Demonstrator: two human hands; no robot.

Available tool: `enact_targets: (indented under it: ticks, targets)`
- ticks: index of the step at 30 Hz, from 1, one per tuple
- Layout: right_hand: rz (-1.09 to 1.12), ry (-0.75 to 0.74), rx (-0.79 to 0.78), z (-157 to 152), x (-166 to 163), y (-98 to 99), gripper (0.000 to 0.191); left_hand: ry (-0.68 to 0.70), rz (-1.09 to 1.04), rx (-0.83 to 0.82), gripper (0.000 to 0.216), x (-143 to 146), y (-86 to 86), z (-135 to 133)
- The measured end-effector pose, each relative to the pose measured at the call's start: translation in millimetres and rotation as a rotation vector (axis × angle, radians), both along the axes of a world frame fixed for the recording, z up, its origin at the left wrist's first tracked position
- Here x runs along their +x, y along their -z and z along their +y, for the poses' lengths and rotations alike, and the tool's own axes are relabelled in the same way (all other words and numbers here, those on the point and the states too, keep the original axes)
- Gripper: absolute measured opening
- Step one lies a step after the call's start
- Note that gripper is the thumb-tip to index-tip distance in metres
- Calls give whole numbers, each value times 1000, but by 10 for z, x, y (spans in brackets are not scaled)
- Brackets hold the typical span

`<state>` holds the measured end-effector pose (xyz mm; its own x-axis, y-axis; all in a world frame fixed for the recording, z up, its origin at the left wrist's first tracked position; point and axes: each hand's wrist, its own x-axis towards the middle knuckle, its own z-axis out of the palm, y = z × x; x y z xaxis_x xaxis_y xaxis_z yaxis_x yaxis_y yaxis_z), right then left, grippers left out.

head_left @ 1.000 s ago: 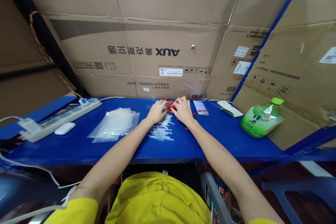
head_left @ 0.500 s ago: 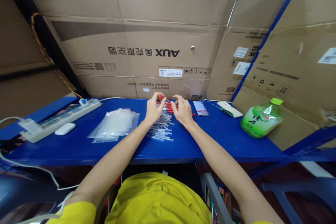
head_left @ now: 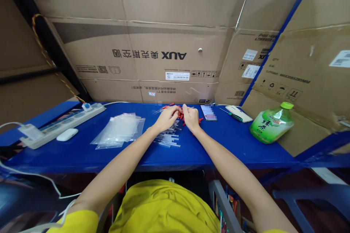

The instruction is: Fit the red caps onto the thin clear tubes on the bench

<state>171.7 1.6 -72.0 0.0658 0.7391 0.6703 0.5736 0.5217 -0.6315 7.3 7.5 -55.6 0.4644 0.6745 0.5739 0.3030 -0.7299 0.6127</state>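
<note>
My left hand [head_left: 166,118] and my right hand [head_left: 190,118] rest close together on the blue shelf [head_left: 82,149], fingers curled over a heap of small red caps [head_left: 180,114]. Each hand pinches something small that I cannot make out. A row of clear thin tubes [head_left: 167,139] lies just in front of my left hand, partly hidden under it.
A stack of clear plastic bags [head_left: 120,130] lies to the left, beyond it a white mouse [head_left: 67,134] and a power strip [head_left: 62,123]. To the right lie a phone [head_left: 208,112], a white device [head_left: 238,113] and a green bottle [head_left: 270,123]. Cardboard boxes [head_left: 153,58] form the back wall.
Both hands lifted off the heap half a second ago with fingers pinched, and have now come back down onto the red caps, closer together.
</note>
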Motion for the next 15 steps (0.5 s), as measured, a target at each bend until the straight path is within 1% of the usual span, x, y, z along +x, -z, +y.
enact_targets:
  ticks: [1, 3, 8, 15]
  targets:
    - [-17, -1, 16, 0, 1, 5, 71, -7, 79, 55, 17, -5, 0, -10]
    - [-42, -8, 37, -5, 0, 11, 71, -11, 153, 106, 19, -4, 2, -18]
    - [-4, -50, 16, -27, -34, -8, 71, 12, 98, 35, 12, 50, -7, -14]
    - [72, -95, 2, -44, -74, -37, 72, 18, 62, -38, 14, 93, -35, -17]
